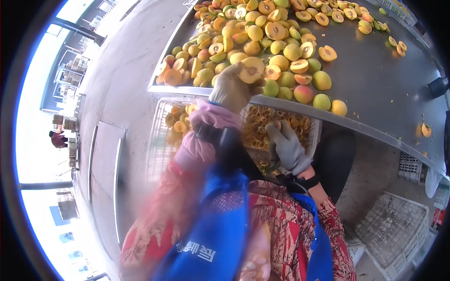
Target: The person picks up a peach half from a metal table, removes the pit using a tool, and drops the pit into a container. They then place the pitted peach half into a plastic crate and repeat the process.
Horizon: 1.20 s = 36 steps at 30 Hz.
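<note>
My left hand [230,90], in a pale glove and a pink cuff, is closed on a halved yellow fruit [251,70] at the metal table's near edge, its cut face and brown centre showing. Lower and to the right, my right hand [288,149], in a grey glove, has its fingers curled together over a crate of small brown and orange pieces [302,122]; what they hold, if anything, I cannot make out. Whole and halved fruits [279,47] are heaped on the table just beyond my left hand.
The metal table [375,79] has a raised rim. A white crate [159,140] with fruit pieces stands at the left, partly behind my left sleeve. An upturned crate [393,229] lies on the floor at lower right. Another person [58,139] is far off at the left.
</note>
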Tool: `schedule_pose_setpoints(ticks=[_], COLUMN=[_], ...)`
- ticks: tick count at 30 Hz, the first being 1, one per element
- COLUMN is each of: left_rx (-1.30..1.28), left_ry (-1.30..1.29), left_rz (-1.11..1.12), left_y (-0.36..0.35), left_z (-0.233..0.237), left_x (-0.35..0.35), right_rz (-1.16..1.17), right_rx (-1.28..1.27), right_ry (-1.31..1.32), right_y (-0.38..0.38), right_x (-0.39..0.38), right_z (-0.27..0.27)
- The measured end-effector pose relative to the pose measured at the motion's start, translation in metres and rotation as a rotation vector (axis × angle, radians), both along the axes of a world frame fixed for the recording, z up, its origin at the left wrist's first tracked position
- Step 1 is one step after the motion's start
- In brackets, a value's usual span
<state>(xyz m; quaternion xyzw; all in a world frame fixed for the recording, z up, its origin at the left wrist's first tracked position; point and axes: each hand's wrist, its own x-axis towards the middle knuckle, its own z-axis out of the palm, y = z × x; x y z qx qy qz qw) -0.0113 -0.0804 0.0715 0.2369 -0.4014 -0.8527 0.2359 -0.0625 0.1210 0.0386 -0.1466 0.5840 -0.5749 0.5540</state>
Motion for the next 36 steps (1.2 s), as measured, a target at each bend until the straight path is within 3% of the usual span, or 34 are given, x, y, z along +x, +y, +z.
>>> schedule_pose_setpoints(ticks=[2, 3, 6, 8, 9, 10, 12, 17, 19, 22, 25, 28, 36], left_rx=[0.114, 0.174, 0.337, 0.081, 0.244, 0.247, 0.000, 0.019, -0.158, -0.226, -0.281, -0.123, -0.176], left_ry=[0.018, 0.061, 0.098, 0.069, 0.143, 0.143, -0.024, 0.113, -0.058, -0.181, -0.309, -0.199, -0.330], left_rz=[0.018, 0.063, 0.196, 0.163, 0.191, 0.193, 0.221, 0.198, 0.280, 0.186, 0.229, 0.225, 0.312], left_y=[0.023, 0.034, 0.060, 0.072, 0.073, 0.071, 0.068, 0.075, 0.066, 0.060, 0.064, 0.069, 0.066], left_z=[-0.003, -0.012, -0.031, -0.040, -0.044, -0.053, -0.067, -0.059, -0.071, -0.077, -0.071, -0.062, -0.066], left_x=[0.030, 0.039, 0.057, 0.065, 0.063, 0.065, 0.067, 0.064, 0.066, 0.072, 0.070, 0.067, 0.065], right_rz=[-0.023, -0.014, 0.023, 0.076, 0.094, 0.112, 0.118, 0.194, 0.112, 0.157, 0.185, 0.158, 0.290], right_rx=[-0.159, -0.172, -0.175, -0.081, -0.141, -0.202, -0.157, -0.050, -0.121, -0.132, -0.145, -0.208, -0.126], right_ry=[0.327, 0.202, 0.287, 0.315, 0.337, 0.360, 0.335, 0.307, 0.692, 0.726, 0.789, 0.787, 0.805], right_y=[-0.007, -0.010, -0.018, -0.018, -0.017, -0.017, -0.015, -0.013, -0.011, -0.015, -0.018, -0.018, -0.022], right_x=[0.010, 0.016, 0.028, 0.032, 0.035, 0.037, 0.038, 0.030, 0.034, 0.031, 0.031, 0.032, 0.029], right_z=[0.004, 0.004, 0.001, 0.003, -0.011, -0.014, -0.011, -0.016, -0.018, -0.023, -0.029, -0.026, -0.042])
